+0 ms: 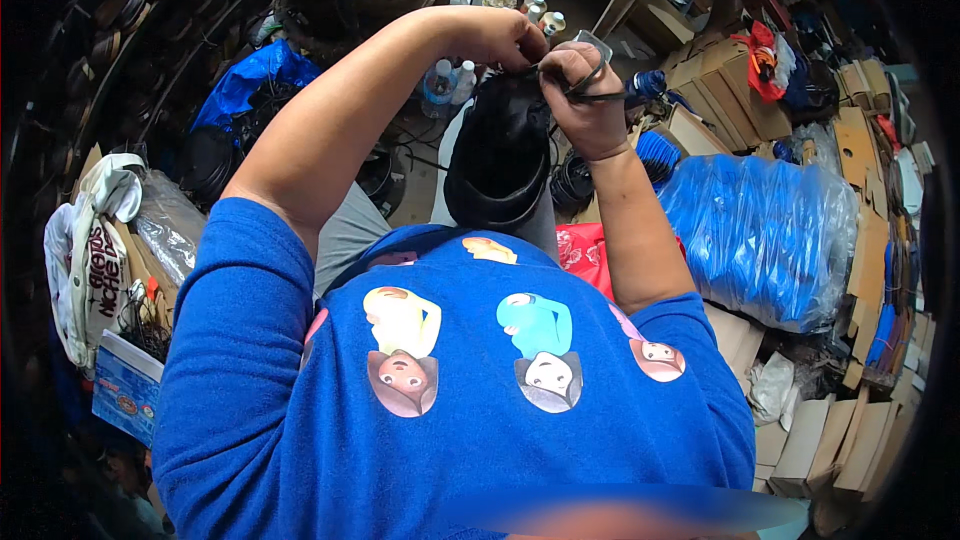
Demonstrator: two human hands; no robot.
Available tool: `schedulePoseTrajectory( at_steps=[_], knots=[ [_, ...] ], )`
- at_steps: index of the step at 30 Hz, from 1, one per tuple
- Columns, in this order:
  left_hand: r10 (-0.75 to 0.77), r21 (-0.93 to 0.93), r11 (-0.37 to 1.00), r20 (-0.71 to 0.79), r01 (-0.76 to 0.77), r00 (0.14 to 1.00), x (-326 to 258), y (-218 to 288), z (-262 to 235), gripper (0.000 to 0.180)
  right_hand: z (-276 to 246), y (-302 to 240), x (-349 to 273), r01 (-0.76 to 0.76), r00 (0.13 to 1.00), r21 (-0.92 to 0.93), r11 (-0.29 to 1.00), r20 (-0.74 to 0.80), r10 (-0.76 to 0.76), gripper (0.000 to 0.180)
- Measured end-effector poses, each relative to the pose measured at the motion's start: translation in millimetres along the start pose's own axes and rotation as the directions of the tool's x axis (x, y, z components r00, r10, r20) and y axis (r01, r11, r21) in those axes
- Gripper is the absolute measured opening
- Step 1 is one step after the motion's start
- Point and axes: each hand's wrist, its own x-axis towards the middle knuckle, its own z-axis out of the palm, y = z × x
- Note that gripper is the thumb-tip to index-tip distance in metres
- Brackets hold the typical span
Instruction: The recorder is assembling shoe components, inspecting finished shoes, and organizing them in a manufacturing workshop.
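Both hands are up over the black shoe (503, 155), propped toe-down on the lap. The left hand (497, 37) pinches its top edge; the right hand (583, 90) is closed around a thin dark tool (590, 80). The shoe looks light and pliable; firmest purchase is probably the stiffer sole rim.

The picture was bright in the middle and sharp there. The light fell from above, with soft shadows only. The corners at 10, 2, 4 and 8 o'clock were black, and straight edges bent near the rim. A blurry smear sat at 6 o'clock. The clear plastic bag (765, 230) at 3 o'clock shone a little.
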Motion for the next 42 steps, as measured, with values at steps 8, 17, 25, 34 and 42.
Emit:
schedulePoseTrajectory(
  at_steps=[8,17,25,34,42],
  knots=[
    [0.326,0.243,0.945,-0.730,-0.218,0.601,0,-40,-22,0.020,-14,-9,-44,-0.357,0.904,0.352,0.865,-0.103,0.415,0.022],
    [-0.319,0.156,0.829,-0.657,0.537,0.683,-56,-197,13,0.036,-25,14,-156,-0.900,0.419,0.251,0.355,0.284,0.862,0.034],
    [-0.291,0.170,0.917,-0.333,0.361,0.897,-45,-141,75,0.072,-55,25,-151,-0.974,-0.092,-0.178,0.140,0.877,0.471,0.045],
    [-0.157,-0.251,0.966,-0.366,0.065,0.917,-10,-103,71,0.058,11,24,-97,-0.804,0.590,0.238,0.545,0.437,0.679,0.039],
    [-0.203,-0.181,0.973,-0.373,0.143,0.905,-21,-105,62,0.034,-9,11,-85,-0.684,0.659,0.054,0.728,0.473,0.585,0.023]
  ],
)
